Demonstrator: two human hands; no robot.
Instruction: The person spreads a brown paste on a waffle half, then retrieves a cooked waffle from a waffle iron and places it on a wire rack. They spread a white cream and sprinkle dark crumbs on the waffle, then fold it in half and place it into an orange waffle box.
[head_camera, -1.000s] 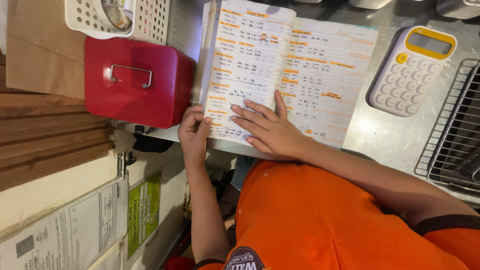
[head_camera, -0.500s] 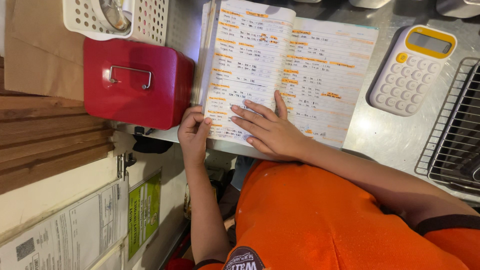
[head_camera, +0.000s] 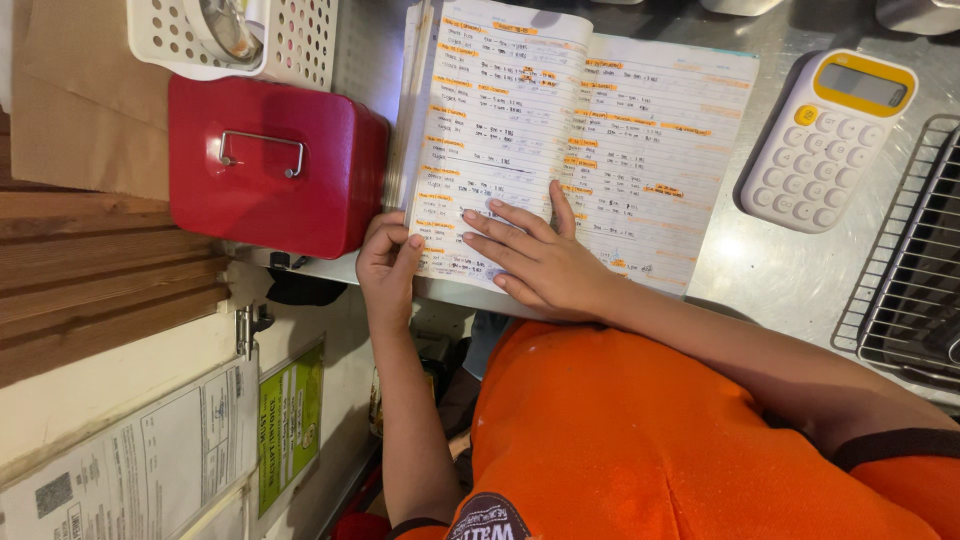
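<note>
An open notebook (head_camera: 600, 130) with handwritten lines and orange highlights lies on a metal counter (head_camera: 790, 275). My left hand (head_camera: 385, 265) grips the near left corner of the notebook, thumb on the page, at the counter's edge. My right hand (head_camera: 540, 255) lies flat on the lower part of the left page with fingers spread and pointing left. It holds nothing. My orange shirt (head_camera: 650, 440) fills the lower right of the view.
A red metal cash box (head_camera: 270, 165) with a handle sits left of the notebook. Behind it is a white perforated basket (head_camera: 290, 40). A white and yellow calculator (head_camera: 825, 140) lies right of the notebook, a wire rack (head_camera: 915, 270) farther right. Papers (head_camera: 150, 470) hang below left.
</note>
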